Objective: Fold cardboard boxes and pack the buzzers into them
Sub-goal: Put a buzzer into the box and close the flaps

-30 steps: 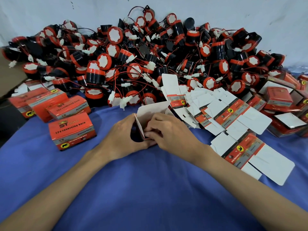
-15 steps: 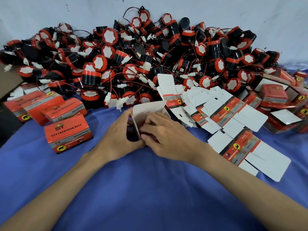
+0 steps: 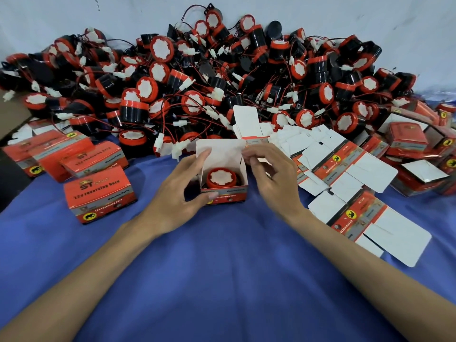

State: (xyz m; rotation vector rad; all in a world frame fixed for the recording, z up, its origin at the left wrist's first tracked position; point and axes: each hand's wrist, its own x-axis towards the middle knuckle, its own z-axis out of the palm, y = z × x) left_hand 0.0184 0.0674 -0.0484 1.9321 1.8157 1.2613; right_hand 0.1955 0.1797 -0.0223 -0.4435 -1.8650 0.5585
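A small red cardboard box (image 3: 228, 192) stands upright on the blue cloth (image 3: 222, 280), its white lid flap (image 3: 219, 150) raised. Inside it sits a red and black buzzer (image 3: 221, 177), white face up. My left hand (image 3: 177, 191) grips the box's left side, thumb on the front, fingers on the flap's left edge. My right hand (image 3: 271, 176) pinches the flap's right corner. A big heap of loose buzzers (image 3: 209, 82) with red wires lies behind.
Several closed red boxes (image 3: 98, 193) stand at the left. Flat unfolded box blanks (image 3: 345, 169) fan out on the right, with more boxes (image 3: 407, 141) beyond them. A white wall backs the heap. A brown surface shows at the far left edge.
The box was on its side with both hands pushing into its open end. It now stands upright with the buzzer visible inside, and my hands have moved to the flap's two edges.
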